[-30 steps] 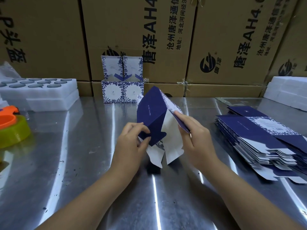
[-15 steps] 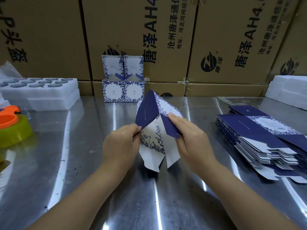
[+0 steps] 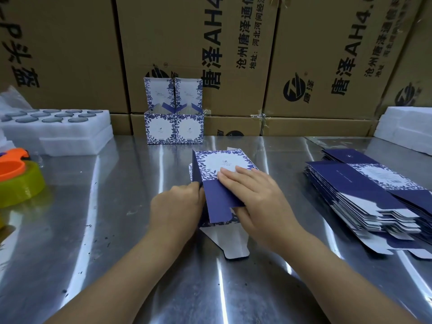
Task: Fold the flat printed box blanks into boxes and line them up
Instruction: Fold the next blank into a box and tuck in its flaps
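A half-formed blue-and-white floral box (image 3: 218, 163) lies on its side on the steel table (image 3: 117, 230), its white bottom flap (image 3: 230, 244) spread toward me. My right hand (image 3: 254, 195) rests on top of it with straight fingers on the printed panel, thumb under a navy flap (image 3: 217, 204). My left hand (image 3: 177, 206) grips the box's left edge, fingertips hidden behind the card. Two folded boxes (image 3: 174, 128) stand side by side at the back, lids up. A stack of flat navy blanks (image 3: 364, 195) lies at the right.
Large cardboard cartons (image 3: 210, 54) wall off the back of the table. White foam trays (image 3: 58, 127) sit at the back left, white foam blocks (image 3: 406, 129) at the back right. An orange and yellow-green tape dispenser (image 3: 16, 181) is at the left edge.
The box was held up off the table, opened into a tube; now it lies down on the table with my right hand flat on top and the left at its left edge.
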